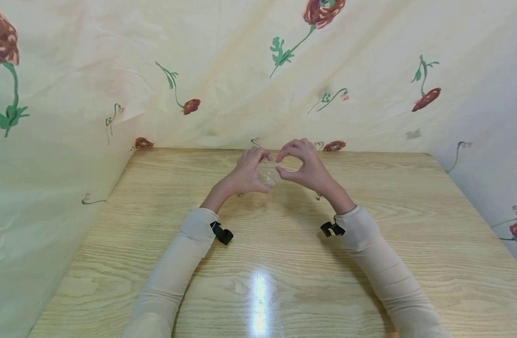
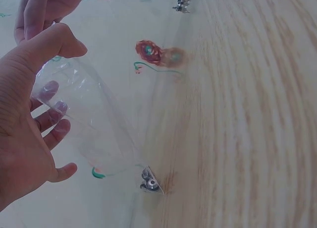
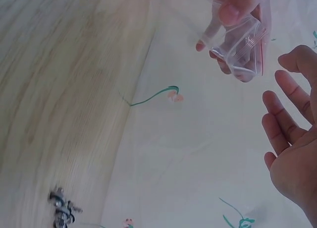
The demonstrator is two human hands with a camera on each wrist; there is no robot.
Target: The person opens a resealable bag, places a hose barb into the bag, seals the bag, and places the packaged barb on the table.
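Note:
A clear zip bag hangs from my left hand, which grips it near its opening between thumb and fingers. In the left wrist view the bag slants down, and a few small shiny metal parts sit at its lower corner. The bag's zip strip with a red line shows in the right wrist view. My right hand is beside the bag's opening, thumb and fingers bent and apart. In the right wrist view that right hand holds nothing visible and stands apart from the bag.
A small cluster of metal hardware lies on the wooden table, near my right wrist in the head view. A flowered cloth hangs behind the table and at its sides. Black wrist mounts sit at both sleeve cuffs.

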